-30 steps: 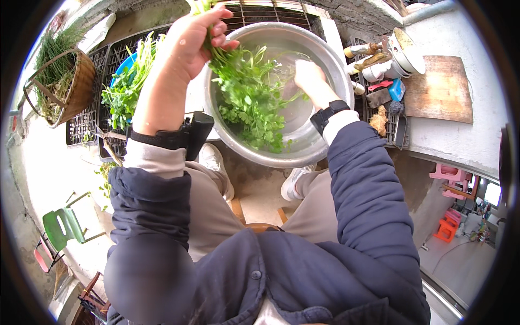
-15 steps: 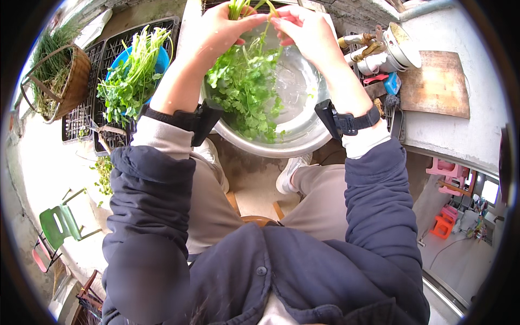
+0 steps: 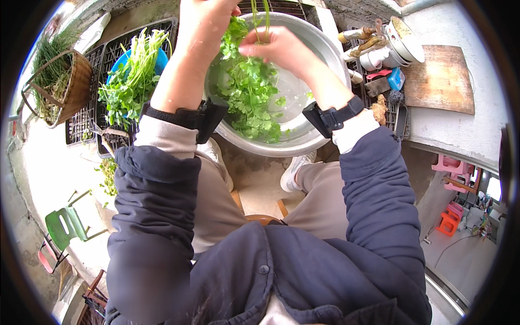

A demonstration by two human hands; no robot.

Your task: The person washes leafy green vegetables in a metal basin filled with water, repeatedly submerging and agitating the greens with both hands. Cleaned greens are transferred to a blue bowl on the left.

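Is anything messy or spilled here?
Nothing stands out. Both hands, left hand and right hand, hold a leafy green bunch above the metal basin; no leaves or water visibly spilled.

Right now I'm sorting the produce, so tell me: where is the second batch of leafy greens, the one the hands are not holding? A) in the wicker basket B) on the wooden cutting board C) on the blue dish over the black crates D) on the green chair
C: the loose bunch of greens lies on the blue dish set on the black crates, left of the metal basin.
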